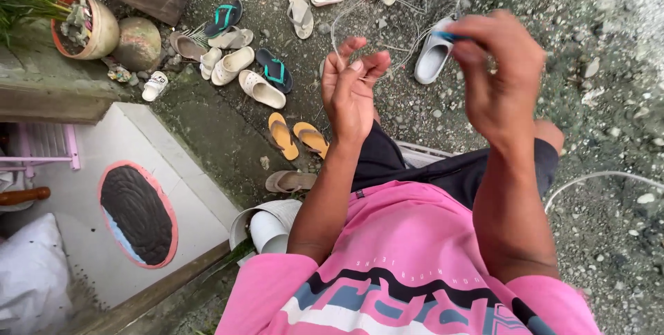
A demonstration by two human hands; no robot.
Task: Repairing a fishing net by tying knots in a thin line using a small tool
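Overhead, right hand (494, 76) pinches a blue tool (448, 35); left hand (351, 89) fingers thin line (346, 13).

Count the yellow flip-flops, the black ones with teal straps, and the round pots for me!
Yellow-orange rubber flip-flops: 2
Black rubber flip-flops with teal straps: 2
Round clay pots: 2
Total: 6

A single head-worn camera looks steeply down from close above the person's chest, facing forward over raised hands to gravel ground (609, 224) beyond
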